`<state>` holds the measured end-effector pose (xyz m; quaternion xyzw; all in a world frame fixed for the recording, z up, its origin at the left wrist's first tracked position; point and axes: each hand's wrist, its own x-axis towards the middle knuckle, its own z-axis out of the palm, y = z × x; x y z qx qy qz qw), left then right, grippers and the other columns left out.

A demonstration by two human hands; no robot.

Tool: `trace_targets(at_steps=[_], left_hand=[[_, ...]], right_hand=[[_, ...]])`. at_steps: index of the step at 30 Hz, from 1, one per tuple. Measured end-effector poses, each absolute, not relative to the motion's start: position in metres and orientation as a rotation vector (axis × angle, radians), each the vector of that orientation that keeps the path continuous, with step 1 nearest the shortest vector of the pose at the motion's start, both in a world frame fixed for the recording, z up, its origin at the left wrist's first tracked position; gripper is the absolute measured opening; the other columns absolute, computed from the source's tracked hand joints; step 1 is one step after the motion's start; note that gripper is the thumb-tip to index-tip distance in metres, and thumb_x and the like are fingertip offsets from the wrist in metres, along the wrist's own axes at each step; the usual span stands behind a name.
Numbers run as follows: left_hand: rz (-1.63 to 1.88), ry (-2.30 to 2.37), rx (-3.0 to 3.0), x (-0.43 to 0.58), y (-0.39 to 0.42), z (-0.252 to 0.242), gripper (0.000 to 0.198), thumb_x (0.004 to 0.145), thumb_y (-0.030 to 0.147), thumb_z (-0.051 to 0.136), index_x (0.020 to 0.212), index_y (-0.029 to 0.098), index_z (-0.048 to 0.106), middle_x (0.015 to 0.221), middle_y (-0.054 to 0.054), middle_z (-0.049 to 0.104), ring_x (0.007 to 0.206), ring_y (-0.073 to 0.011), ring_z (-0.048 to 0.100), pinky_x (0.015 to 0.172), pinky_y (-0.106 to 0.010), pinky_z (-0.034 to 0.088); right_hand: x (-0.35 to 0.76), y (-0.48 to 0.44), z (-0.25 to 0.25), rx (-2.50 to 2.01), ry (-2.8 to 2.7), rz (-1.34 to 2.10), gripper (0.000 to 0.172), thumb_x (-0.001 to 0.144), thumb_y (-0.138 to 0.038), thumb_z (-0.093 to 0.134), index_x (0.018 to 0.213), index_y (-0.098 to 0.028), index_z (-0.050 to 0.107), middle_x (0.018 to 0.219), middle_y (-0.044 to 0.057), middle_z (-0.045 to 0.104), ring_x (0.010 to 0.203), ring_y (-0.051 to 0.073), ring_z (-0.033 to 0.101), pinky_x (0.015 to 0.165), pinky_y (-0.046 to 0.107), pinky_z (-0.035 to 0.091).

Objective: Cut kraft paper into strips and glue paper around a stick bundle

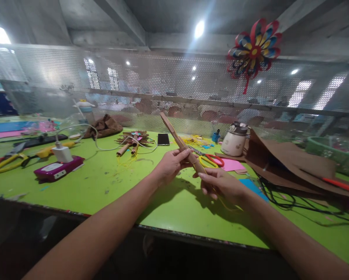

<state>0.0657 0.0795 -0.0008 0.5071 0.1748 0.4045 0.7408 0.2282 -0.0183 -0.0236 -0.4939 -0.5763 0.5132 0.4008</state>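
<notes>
Both of my hands hold a long brown paper strip (174,134) slanting up and to the left above the green table (110,182). My left hand (170,165) is closed around the strip's middle. My right hand (221,184) is closed on its lower end, where a thin yellow strand hangs down. Red and yellow scissors (211,160) lie on the table just behind my hands.
A purple box with a white charger (59,165) and yellow-handled scissors (3,163) lie at the left. A black phone (163,139), a brown paper craft (133,142), a white jar (235,142), brown cardboard sheets (288,161) and black cables (293,202) lie farther back and right. A paper pinwheel (254,44) hangs on the perforated screen.
</notes>
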Motion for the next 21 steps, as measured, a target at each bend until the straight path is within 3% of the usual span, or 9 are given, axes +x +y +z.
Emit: trace_targets(at_steps=[4,8,16,21], left_hand=[[0.947,0.411,1.062,0.065,0.088,-0.002,0.015,0.089,0.015,0.055,0.084,0.009,0.068,0.082,-0.011,0.072,0.077,-0.0166,0.067,0.083,-0.034,0.053],[0.990,0.448,0.993,0.062,0.095,-0.002,0.018,0.089,0.014,0.053,0.080,0.008,0.068,0.078,-0.012,0.071,0.075,-0.0169,0.067,0.084,-0.035,0.054],[1.120,0.453,0.946,0.054,0.106,0.006,0.016,0.090,0.015,0.051,0.084,0.010,0.065,0.081,-0.011,0.072,0.078,-0.0154,0.068,0.083,-0.032,0.054],[1.155,0.437,0.903,0.050,0.113,0.007,0.019,0.091,0.015,0.049,0.082,0.012,0.065,0.080,-0.010,0.072,0.083,-0.0156,0.068,0.083,-0.030,0.054]], right_hand=[[0.234,-0.019,-0.019,-1.357,-1.545,1.252,0.047,0.084,-0.059,0.054,0.096,-0.014,0.060,0.049,-0.005,0.049,0.038,0.005,0.029,0.039,0.021,0.018],[0.241,-0.018,-0.019,-1.340,-1.503,1.187,0.046,0.082,-0.059,0.058,0.096,-0.015,0.061,0.051,-0.008,0.037,0.042,0.005,0.027,0.041,0.022,0.015],[0.235,-0.018,-0.018,-1.404,-1.641,1.060,0.046,0.083,-0.059,0.054,0.089,-0.015,0.065,0.045,-0.008,0.039,0.039,0.006,0.027,0.042,0.023,0.020],[0.235,-0.016,-0.024,-1.326,-1.592,1.210,0.040,0.084,-0.054,0.054,0.080,-0.015,0.066,0.046,-0.005,0.048,0.037,0.005,0.029,0.041,0.022,0.018]])
